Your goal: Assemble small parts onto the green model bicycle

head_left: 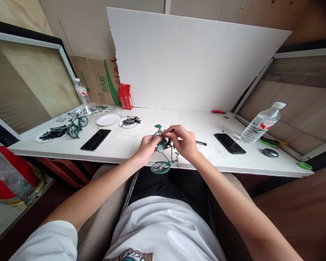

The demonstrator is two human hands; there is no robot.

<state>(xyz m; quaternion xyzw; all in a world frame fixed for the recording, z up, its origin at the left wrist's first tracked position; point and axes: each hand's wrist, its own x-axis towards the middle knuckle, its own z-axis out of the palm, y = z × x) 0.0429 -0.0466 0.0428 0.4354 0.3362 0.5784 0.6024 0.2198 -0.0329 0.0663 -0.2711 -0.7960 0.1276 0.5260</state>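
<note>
A green model bicycle [161,168] is held over the front edge of the table, one wheel toward my lap and the other between my hands. My left hand [147,149] is closed on its frame near the upper wheel, thumb on top. My right hand [185,142] is closed in a pinch at that same wheel, with a small black part [172,130] showing at its fingertips. My fingers hide where this part meets the bicycle. Just right of my right hand, a thin black strip [201,143] lies on the table.
On the white table [141,139], a second green bicycle [75,127] stands left beside a plate of black parts [53,134]. Two more plates [108,119] lie behind. Phones [96,140] flank my hands. A water bottle [263,123] stands right; a white board [195,61] leans behind.
</note>
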